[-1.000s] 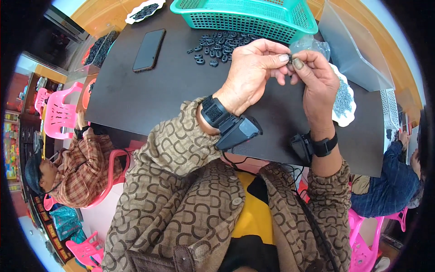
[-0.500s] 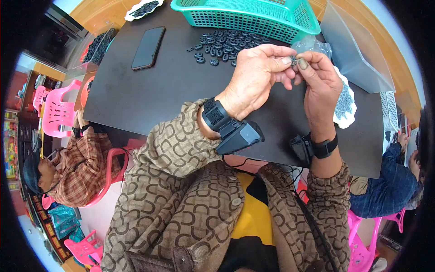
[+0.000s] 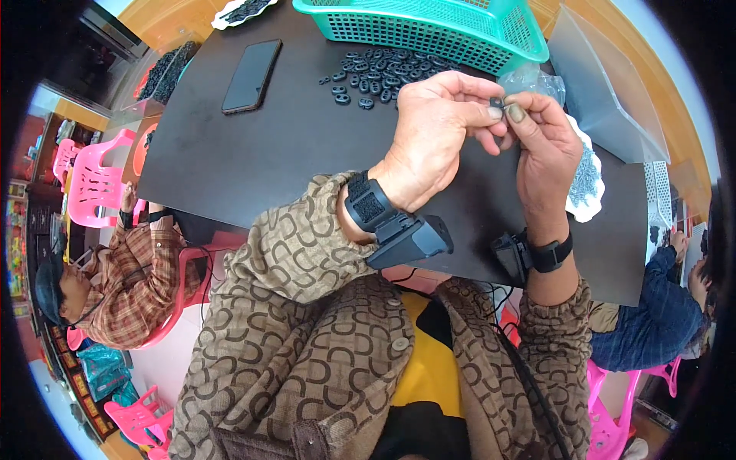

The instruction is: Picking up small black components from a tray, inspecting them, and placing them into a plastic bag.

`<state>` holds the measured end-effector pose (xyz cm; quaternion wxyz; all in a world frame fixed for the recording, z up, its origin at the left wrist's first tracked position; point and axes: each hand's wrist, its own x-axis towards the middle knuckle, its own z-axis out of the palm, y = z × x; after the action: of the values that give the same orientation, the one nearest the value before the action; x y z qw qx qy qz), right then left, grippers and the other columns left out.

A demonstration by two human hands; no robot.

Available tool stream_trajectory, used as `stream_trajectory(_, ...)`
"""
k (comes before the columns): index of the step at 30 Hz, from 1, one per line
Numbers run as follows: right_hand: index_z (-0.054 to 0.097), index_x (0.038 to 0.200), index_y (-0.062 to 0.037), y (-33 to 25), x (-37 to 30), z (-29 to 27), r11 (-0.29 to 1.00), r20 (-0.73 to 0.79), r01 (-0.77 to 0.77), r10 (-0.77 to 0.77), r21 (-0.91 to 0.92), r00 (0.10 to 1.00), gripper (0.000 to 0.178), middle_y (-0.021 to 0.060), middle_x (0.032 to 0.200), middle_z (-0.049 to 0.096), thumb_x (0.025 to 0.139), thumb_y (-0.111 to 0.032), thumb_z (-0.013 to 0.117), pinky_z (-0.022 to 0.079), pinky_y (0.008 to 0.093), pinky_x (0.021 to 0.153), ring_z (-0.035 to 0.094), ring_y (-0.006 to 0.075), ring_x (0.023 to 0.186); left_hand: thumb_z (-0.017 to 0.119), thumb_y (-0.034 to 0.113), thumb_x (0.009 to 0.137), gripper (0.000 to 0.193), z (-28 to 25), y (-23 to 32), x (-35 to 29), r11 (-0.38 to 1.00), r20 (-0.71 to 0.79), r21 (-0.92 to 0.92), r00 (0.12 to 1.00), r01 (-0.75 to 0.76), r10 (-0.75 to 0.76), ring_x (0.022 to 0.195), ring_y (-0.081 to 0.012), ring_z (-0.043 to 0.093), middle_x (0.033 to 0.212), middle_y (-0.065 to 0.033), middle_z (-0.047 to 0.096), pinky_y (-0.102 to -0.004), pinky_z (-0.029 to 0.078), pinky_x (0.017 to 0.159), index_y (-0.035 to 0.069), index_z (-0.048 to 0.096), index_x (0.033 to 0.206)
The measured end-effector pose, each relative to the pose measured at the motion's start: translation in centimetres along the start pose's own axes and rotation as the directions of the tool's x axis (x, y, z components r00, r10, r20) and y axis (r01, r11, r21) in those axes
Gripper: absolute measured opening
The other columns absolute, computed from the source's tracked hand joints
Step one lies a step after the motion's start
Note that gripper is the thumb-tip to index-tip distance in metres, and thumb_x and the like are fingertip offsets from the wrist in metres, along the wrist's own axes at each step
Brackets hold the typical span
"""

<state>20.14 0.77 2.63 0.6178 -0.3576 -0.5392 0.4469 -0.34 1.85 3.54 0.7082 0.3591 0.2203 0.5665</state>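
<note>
Small dark piece (image 3: 497, 102) is held in the air above the counter (image 3: 307, 146), pinched between thumb and forefinger of the left hand (image 3: 435, 130). It is met from 3 o'clock by the right hand (image 3: 548, 146); thumb and forefinger are brought close together right at its edge, but whether the piece or something smaller is gripped there cannot be told, tips overlap. Other fingers of both hands are loosely curled. Long axis of the piece cannot be read, too small and mostly covered. Key relation: the two pinches are lined up roughly 9 to 3 o'clock, with the piece between, nearer the left thumb. Loose black oval pieces (image 3: 383, 73) are spread between 9 and 10 o'clock from the held one, left hand nearer. Fine grey bits (image 3: 586, 178) are heaped on a white scalloped plate (image 3: 586, 216) at about 4 o'clock, right hand nearer; plate is stretched roughly 12 to 6 and partly hidden by that hand. Clear plastic bag (image 3: 546, 83) is seen at 2 o'clock, just beyond the fingers, green basket (image 3: 399, 31) between 10 and 11, behind the ovals. Phone (image 3: 252, 77) is laid farther out, near 9 o'clock.
</note>
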Motion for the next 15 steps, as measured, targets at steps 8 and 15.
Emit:
stream_trajectory(8,0.085,0.133,0.0060,-0.22,0.49,-0.20,0.999,0.007,0.006,-0.006,0.034,1.000,0.016,0.0092,0.116,0.089,0.120,-0.002,0.080,0.059,0.0259,0.080,0.078,0.0124,0.091,0.083,-0.010,0.110,0.026,0.44,0.57,0.05,0.983,-0.055,0.105,0.987,-0.148,0.154,0.090,-0.0250,0.089,0.109,-0.0176,0.088,-0.0327,0.069,0.071,-0.012,0.081,0.136)
stream_trajectory(15,0.081,0.140,0.0094,-0.26,0.26,0.08,1.000,0.019,0.008,-0.008,0.008,1.000,0.021,0.0124,0.121,0.088,0.122,-0.002,0.077,0.061,0.0273,0.084,0.081,0.0156,0.099,0.084,-0.009,0.109,0.025,0.42,0.87,-0.22,0.981,-0.085,0.137,0.985,-0.135,0.148,0.089,-0.0237,0.089,0.108,-0.0163,0.089,-0.0309,0.067,0.069,-0.011,0.083,0.134)
